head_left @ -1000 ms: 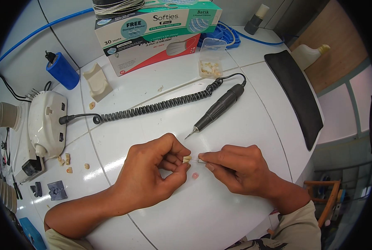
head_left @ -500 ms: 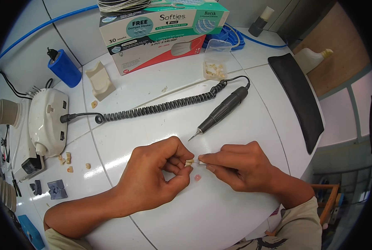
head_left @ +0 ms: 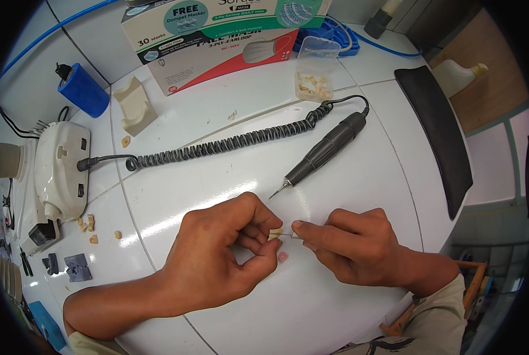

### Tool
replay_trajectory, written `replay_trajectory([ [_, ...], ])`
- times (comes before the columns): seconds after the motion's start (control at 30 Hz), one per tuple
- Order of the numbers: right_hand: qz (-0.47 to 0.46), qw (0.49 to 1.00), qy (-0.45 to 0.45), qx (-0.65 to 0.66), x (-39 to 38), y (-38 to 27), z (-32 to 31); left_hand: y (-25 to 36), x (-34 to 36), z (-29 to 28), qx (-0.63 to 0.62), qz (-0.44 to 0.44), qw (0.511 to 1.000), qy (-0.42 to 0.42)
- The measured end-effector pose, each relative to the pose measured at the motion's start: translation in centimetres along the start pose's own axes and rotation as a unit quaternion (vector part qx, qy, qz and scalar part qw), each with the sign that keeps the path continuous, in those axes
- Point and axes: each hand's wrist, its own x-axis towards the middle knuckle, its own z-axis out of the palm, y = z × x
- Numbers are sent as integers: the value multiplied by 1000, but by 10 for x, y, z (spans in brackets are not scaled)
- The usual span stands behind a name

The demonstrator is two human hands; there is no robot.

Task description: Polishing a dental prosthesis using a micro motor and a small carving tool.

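Single wide fisheye view, head-worn, from above the near side of the bench [head_left: 303,307], facing down and forward across its top at fairly close range.

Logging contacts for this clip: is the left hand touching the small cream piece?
Touching: the head view shows the left hand holding the small cream piece in a thumb-and-finger pinch.

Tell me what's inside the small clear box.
The box, its lid open, holds small cream and yellowish pieces. Anything lying beneath them is covered and cannot be seen.
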Motion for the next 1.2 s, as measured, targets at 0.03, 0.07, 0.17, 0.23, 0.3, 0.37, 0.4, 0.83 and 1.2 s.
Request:
replay_trajectory([
  [0.03,0,1000,-1,2,1,0,0,0,0,-1,0,2,1000,-2],
  [0.07,0,1000,-2,5,1,0,0,0,0,-1,0,3,1000,-3],
  [0.17,5,1000,-16,-7,0,0,-2,1,1,-1,-3,-1,1000,-4],
  [0.23,11,1000,-8,0,-2,1,-1,0,1,-1,-4,-2,1000,-6],
  [0.3,17,1000,1,9,-2,3,1,-1,1,-1,-4,-4,1000,-9],
  [0.37,13,1000,1,16,-2,3,1,-1,0,-1,-4,3,1000,-9],
  [0.4,14,1000,1,15,-2,3,0,-1,0,-1,-4,4,1000,-9],
  [0.83,9,1000,-4,15,3,0,-2,0,0,-1,-3,-2,1000,-7],
  [1.2,1,1000,4,9,2,1,1,0,0,-1,-11,-7,1000,-8],
])
